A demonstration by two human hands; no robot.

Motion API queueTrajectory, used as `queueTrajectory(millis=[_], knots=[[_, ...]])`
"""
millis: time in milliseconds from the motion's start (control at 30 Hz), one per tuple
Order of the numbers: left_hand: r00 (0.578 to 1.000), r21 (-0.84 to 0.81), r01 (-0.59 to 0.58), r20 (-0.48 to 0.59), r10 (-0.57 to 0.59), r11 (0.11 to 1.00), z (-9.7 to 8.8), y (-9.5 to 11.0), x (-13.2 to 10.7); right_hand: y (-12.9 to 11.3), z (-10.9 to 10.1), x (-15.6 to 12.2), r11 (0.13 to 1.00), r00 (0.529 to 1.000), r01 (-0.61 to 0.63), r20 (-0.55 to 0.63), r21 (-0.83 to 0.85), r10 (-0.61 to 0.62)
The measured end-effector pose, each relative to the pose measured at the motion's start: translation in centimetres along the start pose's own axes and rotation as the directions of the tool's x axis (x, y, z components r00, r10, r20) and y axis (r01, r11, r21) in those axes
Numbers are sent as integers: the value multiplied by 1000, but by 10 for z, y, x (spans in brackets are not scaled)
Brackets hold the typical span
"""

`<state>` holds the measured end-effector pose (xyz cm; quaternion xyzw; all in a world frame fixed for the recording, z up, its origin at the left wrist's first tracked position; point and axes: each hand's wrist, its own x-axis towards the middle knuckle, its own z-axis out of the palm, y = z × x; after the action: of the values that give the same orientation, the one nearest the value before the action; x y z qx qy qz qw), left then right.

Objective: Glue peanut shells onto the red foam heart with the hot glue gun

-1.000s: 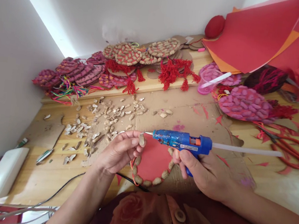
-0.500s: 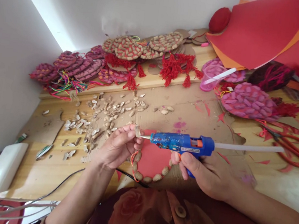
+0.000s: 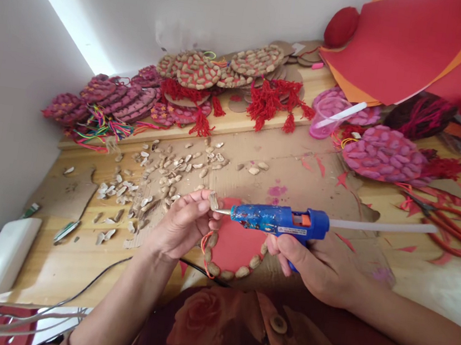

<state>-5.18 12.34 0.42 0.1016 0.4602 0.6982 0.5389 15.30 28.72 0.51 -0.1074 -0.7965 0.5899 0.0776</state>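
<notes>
Pinched between the thumb and fingers of my left hand (image 3: 182,222) is a peanut shell (image 3: 213,200), its hollow side toward the tool. My right hand (image 3: 319,267) grips a blue hot glue gun (image 3: 279,221) by its handle. The metal nozzle meets the shell, and a long white glue stick (image 3: 383,226) juts from the gun's rear. Under both hands lies a red disc (image 3: 236,246) with peanut shells along its visible rim and an orange cord at its left side. The gun covers part of the disc.
Loose peanut shells (image 3: 172,171) are scattered over cardboard (image 3: 234,145) at the left. Shell-covered discs (image 3: 198,70) with red tassels (image 3: 264,104) line the back. Right are a pink cup (image 3: 322,125), a pink shell disc (image 3: 384,155) and red-handled scissors (image 3: 456,231). A black cable (image 3: 95,279) crosses the front left.
The view has shifted very slightly. Both hands hold nearly the same pose, with the nozzle still at the peanut shell. The right hand's fingers appear drawn in a little closer to the handle.
</notes>
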Motion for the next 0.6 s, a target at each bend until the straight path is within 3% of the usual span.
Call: queueTrajectory(millis=[600], knots=[[1000,-9,-11,2,11,1000,-1,-1,3,-3,0,6,999,999,49,-20,-4,-50]])
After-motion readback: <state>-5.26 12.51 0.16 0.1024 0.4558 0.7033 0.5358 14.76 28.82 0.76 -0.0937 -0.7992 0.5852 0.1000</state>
